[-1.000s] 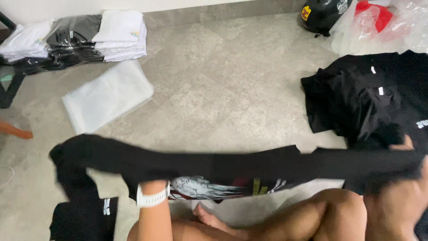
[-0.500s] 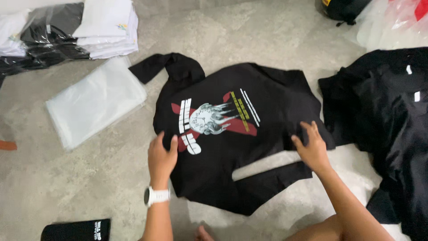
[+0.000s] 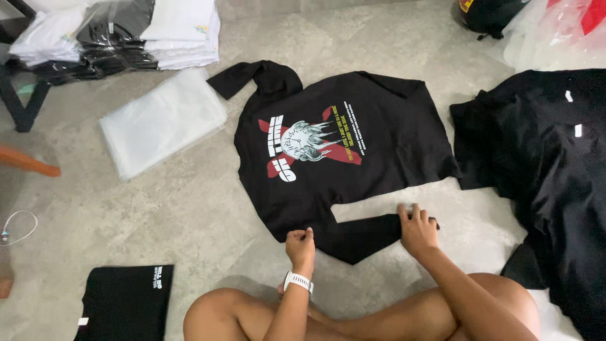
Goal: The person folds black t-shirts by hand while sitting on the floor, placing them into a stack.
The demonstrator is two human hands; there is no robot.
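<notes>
One black printed shirt [image 3: 341, 151] is spread flat on the floor [image 3: 177, 208] before the crossed legs. Its lower hem is pinched in the left hand [image 3: 300, 244], the grip pressed together on the cloth. One sleeve end is pressed down by the right hand [image 3: 416, 228], fingers spread. One clear bag [image 3: 161, 123], one folded black shirt [image 3: 126, 303] and one heap of black shirts [image 3: 549, 164] are seen nearby.

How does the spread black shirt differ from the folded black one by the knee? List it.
The spread black shirt lies open and flat, showing a large red-and-white print; the folded black shirt is a compact rectangle with only small white lettering. Both hands, left hand and right hand, touch the spread one; none touches the folded one. Both are black, on the floor.
</notes>
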